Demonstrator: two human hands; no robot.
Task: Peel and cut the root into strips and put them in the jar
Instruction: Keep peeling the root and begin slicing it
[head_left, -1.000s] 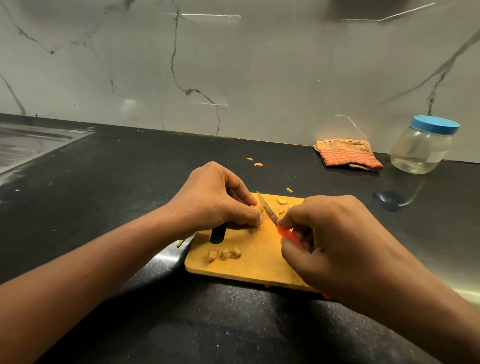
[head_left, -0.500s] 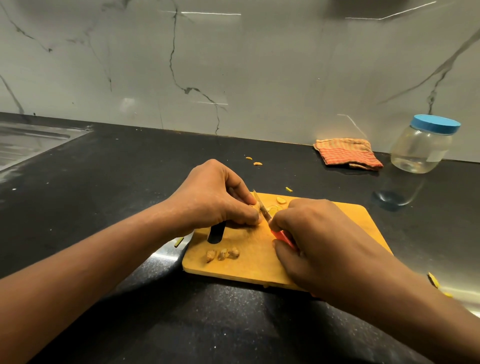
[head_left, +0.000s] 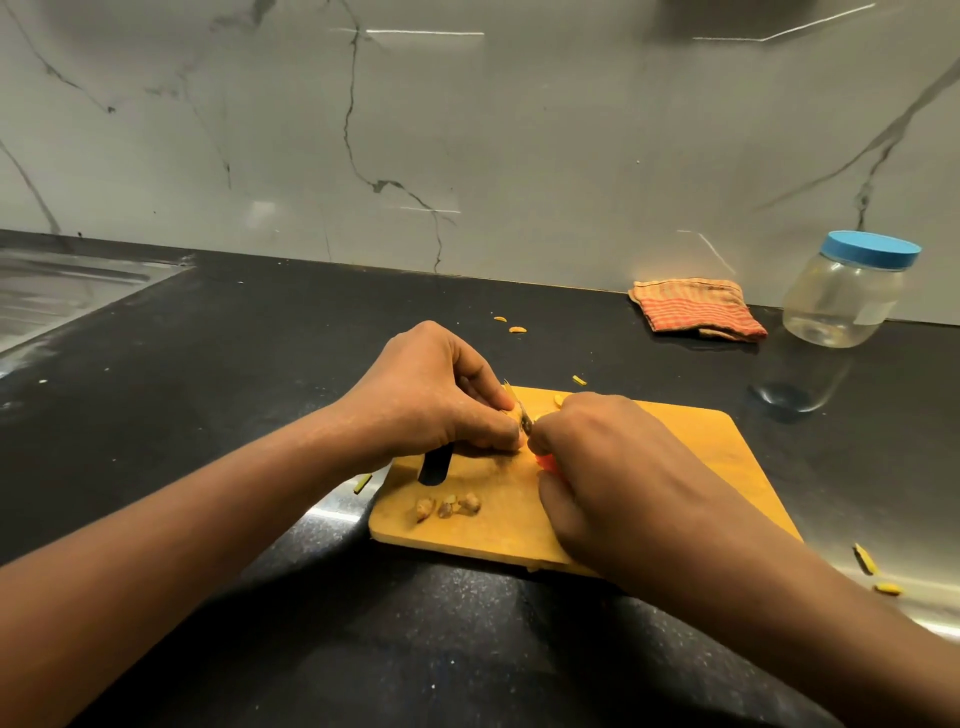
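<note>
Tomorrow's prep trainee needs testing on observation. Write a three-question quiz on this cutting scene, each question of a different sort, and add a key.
1. Fill the gap: the small red-handled knife is gripped by the ___ hand, while the other pinches the pale root piece over the yellow wooden cutting board.
2. True or false: the clear plastic jar has its blue lid on.
3. Choose: the orange striped cloth lies (a) on the board, (b) on the black countertop left of the jar, (c) inside the jar.
Key: 1. right hand; the left hand holds the root. 2. True. 3. b.
</note>
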